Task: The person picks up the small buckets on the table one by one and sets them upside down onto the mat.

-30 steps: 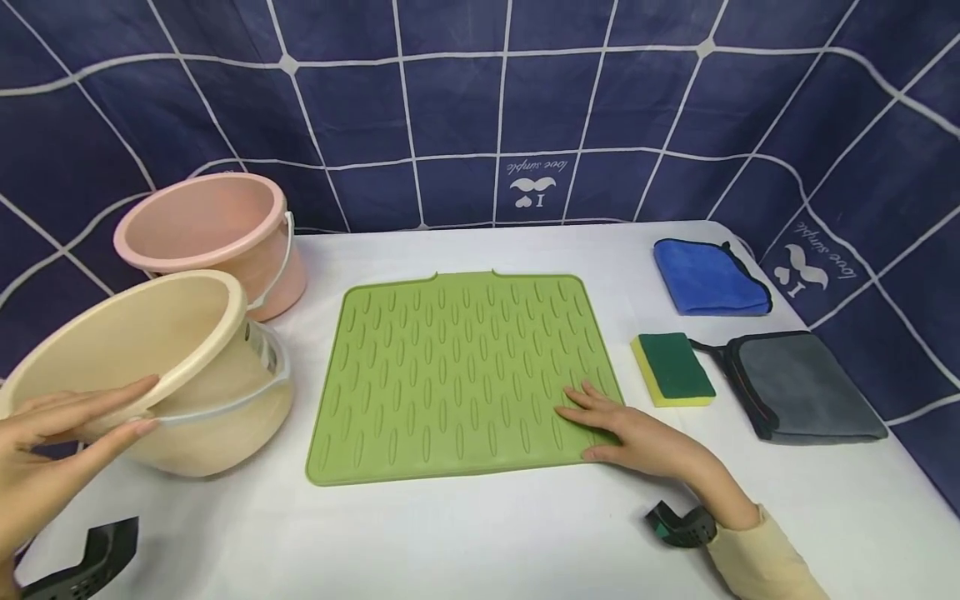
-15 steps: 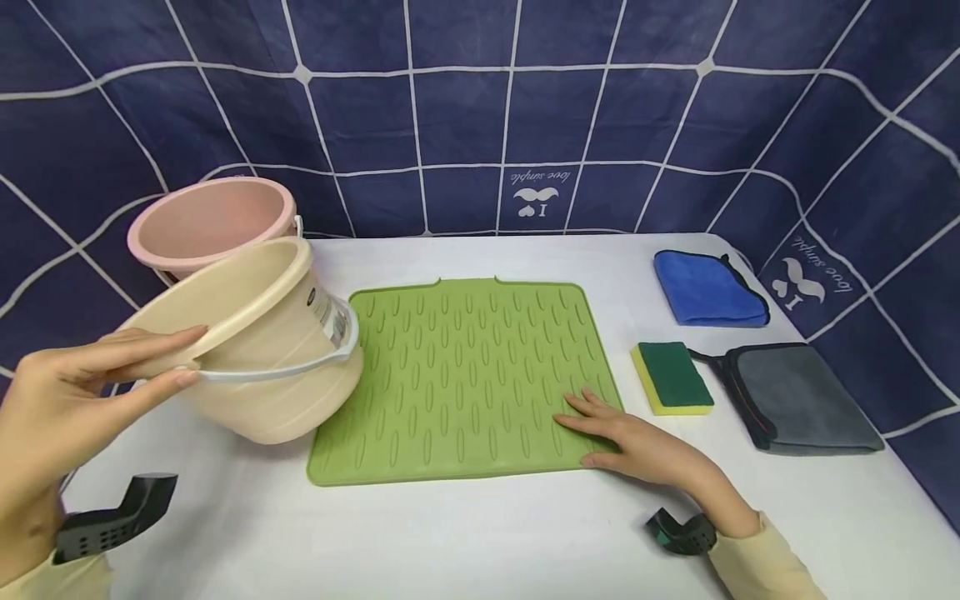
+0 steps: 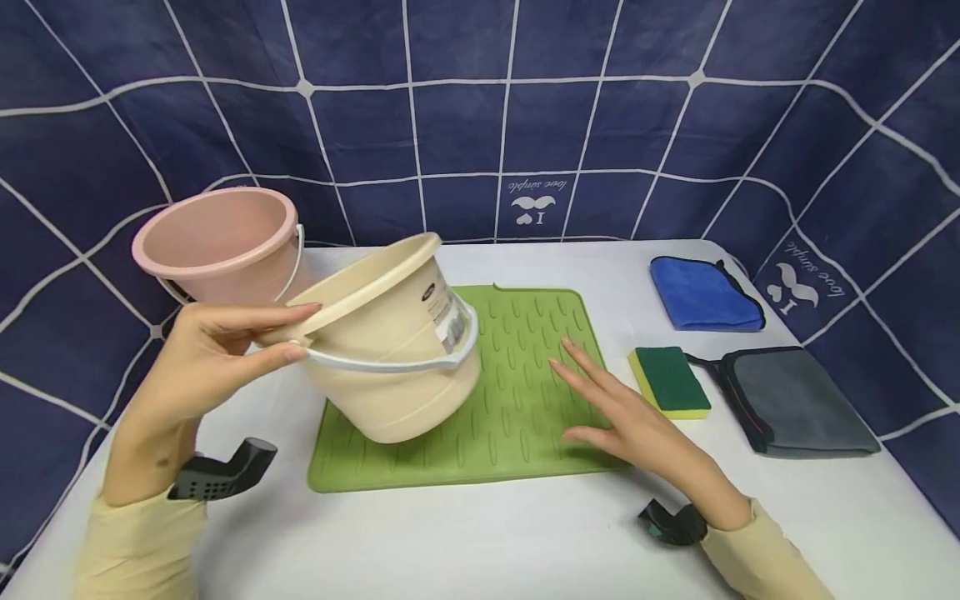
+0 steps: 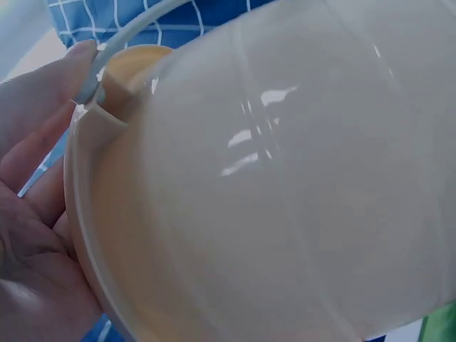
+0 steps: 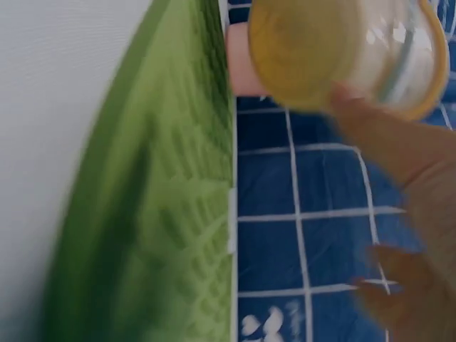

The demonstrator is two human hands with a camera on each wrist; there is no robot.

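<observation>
A cream bucket [image 3: 390,392] with a pale handle hangs tilted over the left part of a green ribbed mat [image 3: 525,400]. My left hand [image 3: 217,350] pinches its rim between thumb and fingers, near where the handle joins. In the left wrist view the bucket's side [image 4: 285,171] fills most of the picture, with the thumb by the handle joint. Above the mat's right side my right hand [image 3: 615,408] is raised with spread, straight fingers, holding nothing. The right wrist view shows the bucket's base [image 5: 306,57] beyond the blurred right hand [image 5: 420,185].
A pink bucket [image 3: 240,267] stands at the back left. To the right of the mat lie a green and yellow sponge [image 3: 671,382], a folded blue cloth [image 3: 705,292] and a folded grey cloth [image 3: 802,400]. A dark blue checked curtain [image 3: 465,125] borders the white table.
My left hand has carried the cream bucket rightward from the table's left side to above the mat. The right hand, which was resting on the mat's right edge, has lifted off it.
</observation>
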